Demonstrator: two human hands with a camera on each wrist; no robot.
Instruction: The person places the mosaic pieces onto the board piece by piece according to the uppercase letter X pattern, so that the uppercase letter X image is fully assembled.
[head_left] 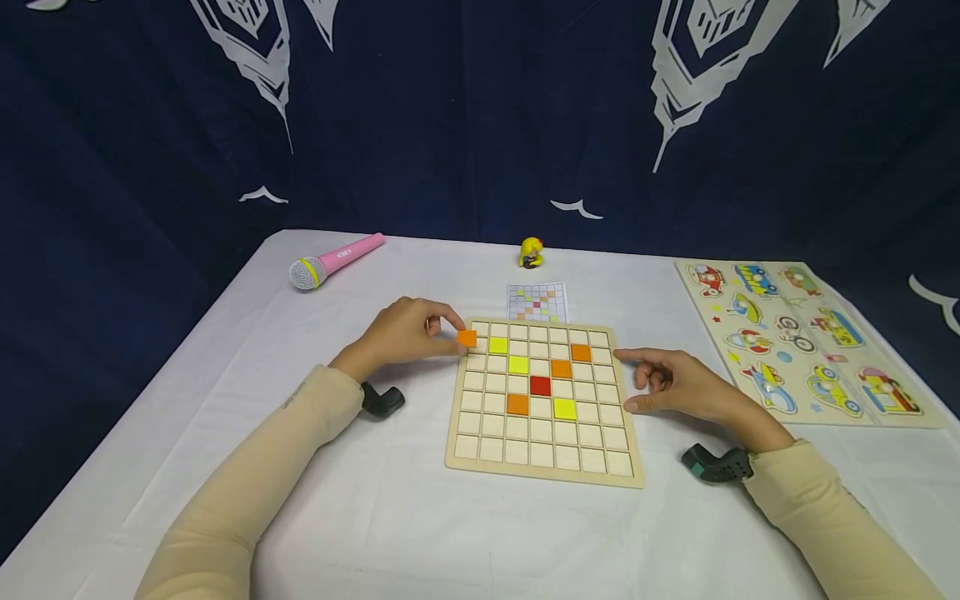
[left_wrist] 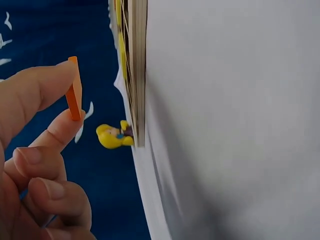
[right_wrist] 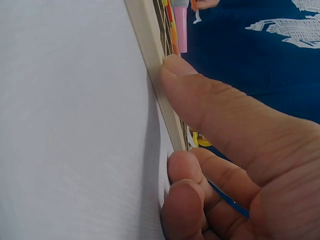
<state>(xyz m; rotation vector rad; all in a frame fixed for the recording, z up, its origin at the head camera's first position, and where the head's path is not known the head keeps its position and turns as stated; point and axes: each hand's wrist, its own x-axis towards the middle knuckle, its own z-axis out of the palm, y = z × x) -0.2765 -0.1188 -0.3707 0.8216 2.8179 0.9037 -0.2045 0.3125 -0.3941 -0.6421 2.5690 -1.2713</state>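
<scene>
In the head view, my left hand (head_left: 408, 333) pinches a small orange square tile (head_left: 467, 338) between thumb and index finger, over the upper left corner of a wooden grid board (head_left: 543, 477). The left wrist view shows that tile (left_wrist: 75, 95) edge-on, apart from the board. My right hand (head_left: 678, 385) touches the board's right edge with thumb and index fingertip; its other fingers are bent. In the grid lie a red tile (head_left: 540, 386), several orange tiles, one of them near the middle (head_left: 561, 368), and several yellow tiles, including one at upper left (head_left: 498, 345).
A printed card (head_left: 537, 302) with a coloured grid lies behind the board. Farther back stands a small yellow figurine (head_left: 531, 252). A pink toy microphone (head_left: 337, 260) lies at back left, and a picture puzzle board (head_left: 806, 350) at right. A dark blue curtain (head_left: 465, 125) hangs behind the white-covered table (head_left: 420, 533).
</scene>
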